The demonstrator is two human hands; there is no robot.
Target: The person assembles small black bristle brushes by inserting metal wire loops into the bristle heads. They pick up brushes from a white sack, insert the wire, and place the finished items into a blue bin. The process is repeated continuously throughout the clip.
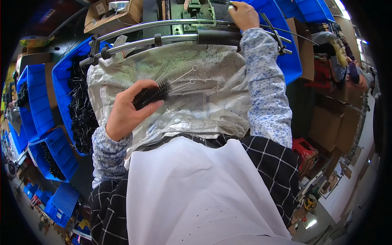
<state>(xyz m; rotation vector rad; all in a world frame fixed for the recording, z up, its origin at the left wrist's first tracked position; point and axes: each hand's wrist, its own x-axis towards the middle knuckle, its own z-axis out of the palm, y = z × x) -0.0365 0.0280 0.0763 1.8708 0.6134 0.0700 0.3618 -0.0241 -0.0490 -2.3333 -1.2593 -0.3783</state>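
Observation:
My left hand (124, 112) is closed around a small bunch of black bristle brushes (150, 94). Their thin twisted-wire stems stick out to the right and end in small loops. The bunch hangs over a crumpled, stained whitish sheet (212, 104) spread across my lap. At the top, my right hand (246, 17) reaches to the right side of a green metal machine (194, 17). Its fingers are closed at a thin dark piece near the picture's upper edge, too little of which shows to name.
Two curved metal rails (167, 38) with a dark padded sleeve (218, 36) run in front of the machine. On the left, a blue bin (61, 77) holds many black brushes. Another blue bin (292, 61) and a cardboard box (302, 47) stand right; an open carton (112, 18) sits upper left.

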